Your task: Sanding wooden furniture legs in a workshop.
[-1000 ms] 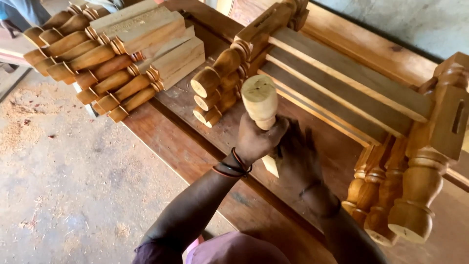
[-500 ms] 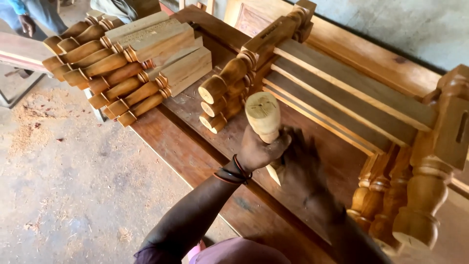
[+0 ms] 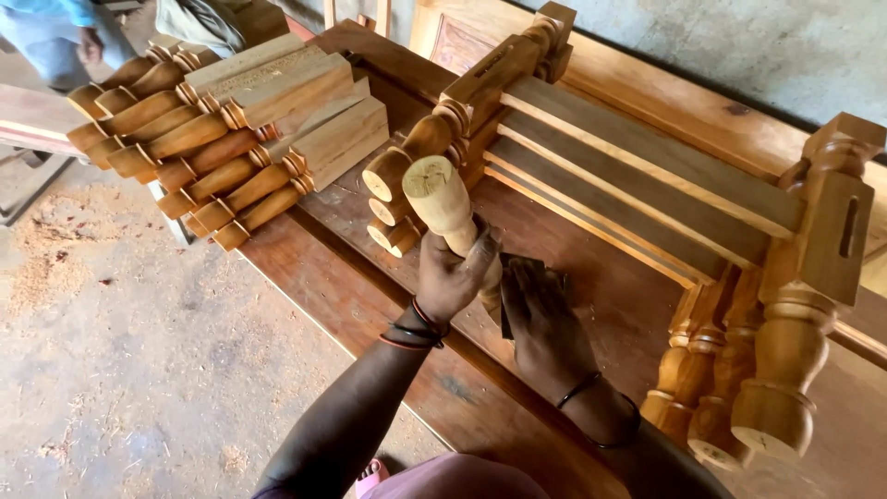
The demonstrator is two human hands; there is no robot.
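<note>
gripping a pale turned leg (image 3: 443,208) at mid-frame, the left hand (image 3: 450,275) is closed round its shaft. long axis tilts from the round end at upper left down toward lower right. the right hand (image 3: 540,310), just beside it, lies flat on the leg's lower part, seemingly pressing a dark sheet (image 3: 522,268); grip unclear. both forearms reach up from the bottom edge over the tabletop (image 3: 370,286).

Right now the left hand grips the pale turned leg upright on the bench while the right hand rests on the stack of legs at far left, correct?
Not quite. In the head view the left hand grips the pale turned leg, but the right hand presses against that leg's lower part, not the stack of legs.
</note>
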